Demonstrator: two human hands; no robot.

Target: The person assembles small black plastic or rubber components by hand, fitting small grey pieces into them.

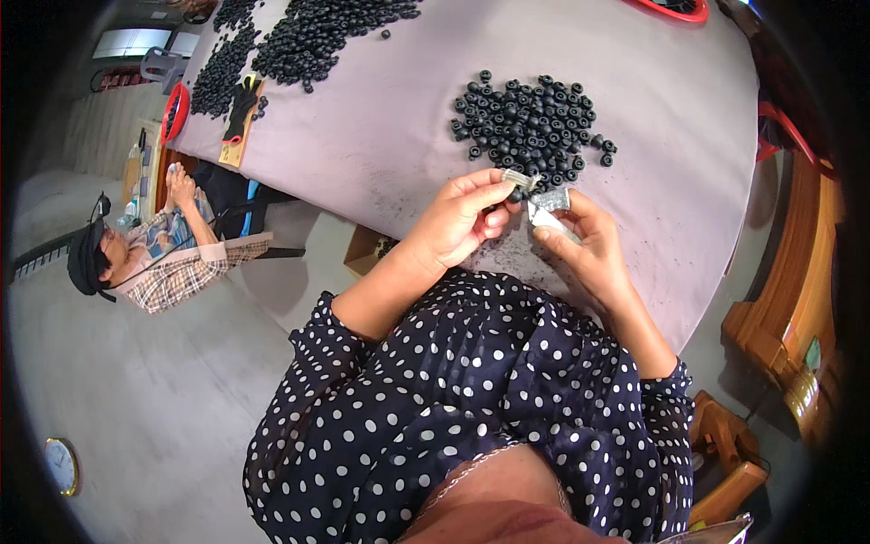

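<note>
Near the table's front edge my two hands meet. My left hand (471,216) is closed, pinching a small round black piece (517,195) at its fingertips. A pale grey striped strip (519,179) lies at the tip of that hand, perhaps wrapped round a finger. My right hand (589,243) is closed on a small white object (549,220) whose kind I cannot make out, held against the black piece. Silvery grey tape (551,200) covers its index fingertip. Just beyond my hands lies a pile of round black pieces (526,118), several showing a hollow.
Dark crumbs litter the grey table cover (662,227). Larger black heaps (317,41) lie far left, near a black glove (243,109) on a board. A seated person (163,236) is at left. Red basins (178,111) and wooden furniture (779,281) flank the table.
</note>
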